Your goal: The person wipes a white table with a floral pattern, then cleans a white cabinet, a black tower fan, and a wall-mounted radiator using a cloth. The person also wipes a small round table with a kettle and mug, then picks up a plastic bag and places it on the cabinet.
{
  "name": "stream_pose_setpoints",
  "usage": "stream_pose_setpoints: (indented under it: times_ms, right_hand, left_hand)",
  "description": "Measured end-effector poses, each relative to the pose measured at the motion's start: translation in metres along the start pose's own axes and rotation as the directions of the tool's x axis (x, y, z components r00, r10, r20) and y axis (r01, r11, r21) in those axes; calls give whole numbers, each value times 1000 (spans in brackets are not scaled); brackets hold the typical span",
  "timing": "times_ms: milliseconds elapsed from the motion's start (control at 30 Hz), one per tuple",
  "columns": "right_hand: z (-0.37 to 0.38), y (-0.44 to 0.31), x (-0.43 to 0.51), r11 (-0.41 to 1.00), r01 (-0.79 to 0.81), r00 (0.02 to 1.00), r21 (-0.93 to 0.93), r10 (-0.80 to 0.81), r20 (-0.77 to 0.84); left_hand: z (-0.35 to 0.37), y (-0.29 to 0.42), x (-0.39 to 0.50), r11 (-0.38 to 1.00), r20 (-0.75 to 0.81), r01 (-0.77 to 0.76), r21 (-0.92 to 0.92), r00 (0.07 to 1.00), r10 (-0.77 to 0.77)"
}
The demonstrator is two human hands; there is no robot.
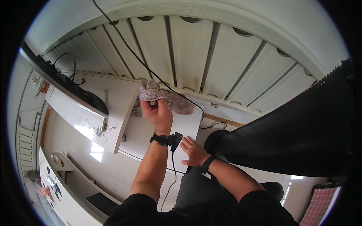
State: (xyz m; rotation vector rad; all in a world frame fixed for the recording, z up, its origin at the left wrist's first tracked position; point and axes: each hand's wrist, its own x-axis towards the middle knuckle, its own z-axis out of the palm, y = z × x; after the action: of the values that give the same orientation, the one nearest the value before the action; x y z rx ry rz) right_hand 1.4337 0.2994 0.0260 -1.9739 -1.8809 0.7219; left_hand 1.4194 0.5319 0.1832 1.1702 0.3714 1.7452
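My left hand [158, 114] grips a crumpled, patterned cloth [154, 94] in pinkish grey. Part of the cloth trails to the right, over the far end of a low white cabinet top [182, 124] and close to the radiator [186, 56]. Fingers spread, my right hand [195, 152] lies with its fingertips on or just above the right edge of that top; I cannot tell whether they press on it. Nothing shows in the right hand. A black device with a cable [176, 141] is strapped to my left wrist, and a black band [208, 163] circles the right.
A black cable [133, 50] hangs across the radiator and down behind the cabinet. To the left, a screen [70, 84] stands on a raised white shelf [118, 113] with a floral print. A large black object [282, 135] rises on the right. A white table [65, 197] stands lower left.
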Motion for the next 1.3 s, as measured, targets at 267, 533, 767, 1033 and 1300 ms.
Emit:
stream_pose_setpoints:
  times_ms: [267,533,767,1033,1300]
  right_hand:
    - [3,0,-2,1000,19,999,17,-18,-42]
    - [1,-4,-1,1000,15,999,-26,-16,-30]
    - [4,-7,-2,999,-25,1000,-33,25,-14]
    - [-1,-8,-1,997,-28,999,-70,30,28]
    - [3,-7,-5,999,34,986,39,-27,-162]
  left_hand:
    - [104,-23,83,610,503,-690,389,714,487]
    - [19,-99,-19,725,570,-484,490,807,153]
    - [44,-96,5,765,378,-373,526,907,183]
    - [27,-99,-20,722,291,-198,663,957,-4]
    - [76,-43,86,688,132,-415,595,895,425]
